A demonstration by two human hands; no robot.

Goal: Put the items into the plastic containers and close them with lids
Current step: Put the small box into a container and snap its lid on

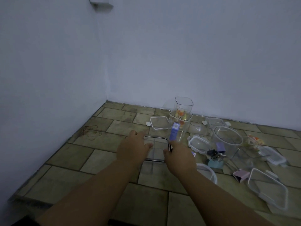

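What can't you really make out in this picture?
Head view, dim and blurred:
Inside the clear container: hidden by the left hand and right hand; their grip unclear.
The purple box: blurred; whether the right hand holds it is unclear.
The colourful toy in the tall jar: too small.
The wall fixture: cut off by the top edge.
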